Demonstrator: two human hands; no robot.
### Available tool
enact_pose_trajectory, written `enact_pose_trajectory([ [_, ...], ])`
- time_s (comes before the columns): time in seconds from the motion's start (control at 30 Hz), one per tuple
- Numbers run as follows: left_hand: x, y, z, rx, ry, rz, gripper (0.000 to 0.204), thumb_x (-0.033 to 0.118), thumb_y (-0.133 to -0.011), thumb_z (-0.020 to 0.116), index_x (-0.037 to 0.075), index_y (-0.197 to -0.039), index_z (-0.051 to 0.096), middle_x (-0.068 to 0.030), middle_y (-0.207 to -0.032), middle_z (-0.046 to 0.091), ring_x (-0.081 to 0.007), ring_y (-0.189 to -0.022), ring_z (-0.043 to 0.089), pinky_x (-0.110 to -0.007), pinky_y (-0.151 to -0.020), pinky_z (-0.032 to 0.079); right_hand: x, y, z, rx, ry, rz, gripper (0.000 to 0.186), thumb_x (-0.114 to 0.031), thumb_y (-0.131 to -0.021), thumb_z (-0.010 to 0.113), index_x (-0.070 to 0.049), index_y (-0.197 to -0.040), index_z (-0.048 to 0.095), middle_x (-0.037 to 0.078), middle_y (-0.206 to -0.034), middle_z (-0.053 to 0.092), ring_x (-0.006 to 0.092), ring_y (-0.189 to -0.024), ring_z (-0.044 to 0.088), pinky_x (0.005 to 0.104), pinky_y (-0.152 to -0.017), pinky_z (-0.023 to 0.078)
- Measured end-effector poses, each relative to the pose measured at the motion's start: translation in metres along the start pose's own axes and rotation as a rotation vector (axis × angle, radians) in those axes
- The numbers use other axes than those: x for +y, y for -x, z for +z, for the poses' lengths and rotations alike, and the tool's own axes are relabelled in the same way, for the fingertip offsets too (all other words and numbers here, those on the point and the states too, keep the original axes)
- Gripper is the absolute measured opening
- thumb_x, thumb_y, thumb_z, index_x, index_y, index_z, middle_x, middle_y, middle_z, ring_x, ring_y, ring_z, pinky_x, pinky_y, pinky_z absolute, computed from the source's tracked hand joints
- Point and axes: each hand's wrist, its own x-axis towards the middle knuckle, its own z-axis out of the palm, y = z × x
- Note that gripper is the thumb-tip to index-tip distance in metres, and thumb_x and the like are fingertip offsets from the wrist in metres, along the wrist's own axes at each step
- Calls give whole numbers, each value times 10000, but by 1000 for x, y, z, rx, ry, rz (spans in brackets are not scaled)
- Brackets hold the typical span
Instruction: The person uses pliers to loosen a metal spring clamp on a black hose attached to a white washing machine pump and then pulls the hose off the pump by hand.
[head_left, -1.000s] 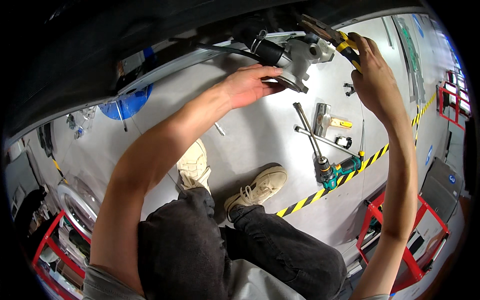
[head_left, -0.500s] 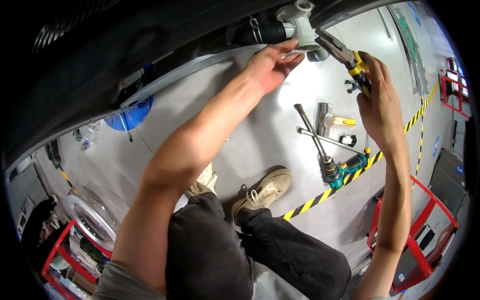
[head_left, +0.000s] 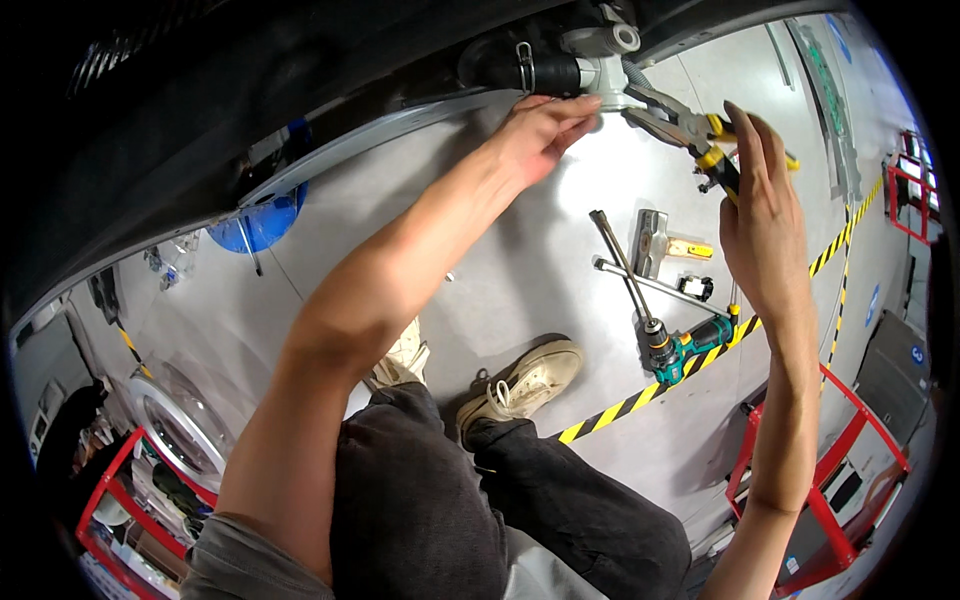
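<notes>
At the top of the view, a white plastic pipe fitting hangs below the edge of a dark machine body. A black rubber hose with a wire hose clamp joins its left side. My left hand pinches the fitting's lower edge between thumb and fingers. Yellow-and-black pliers are in my right hand, jaws spread apart and pointing left at the fitting. The jaw tips come up to its right side; whether they touch it I cannot tell.
On the grey floor lie a hammer, a green-black drill with a long bit, and a metal rod. Yellow-black tape crosses the floor. Red-framed carts stand lower right and lower left. A round washer door sits at left.
The pliers' jaws have spread wider and moved lower against the fitting's right side. The fitting's round opening has tipped toward the right and downward. My left hand still grips its lower edge.
</notes>
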Motion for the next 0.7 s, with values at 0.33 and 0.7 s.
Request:
enact_pose_trajectory([
  [0.33,15,47,-18,-32,-198,-104,241,25,-884,678,-56,-1102,617,-133,-1072,662,-240,-968,664,-368,-969,555,-17,-62,18,-36,408,-250,692,142,-789,480,16,-1458,357,251,-1451,402,373,-1246,524,399,-1085,430],
  [0.7,17,52,-63,-79,-704,-159,440,99,-855,736,29,-1262,583,-61,-1197,638,-151,-1092,586,-295,-997,439,-41,-73,38,-373,466,-215,606,11,-865,465,99,-1449,329,314,-1348,461,375,-1154,590,380,-1044,452],
])
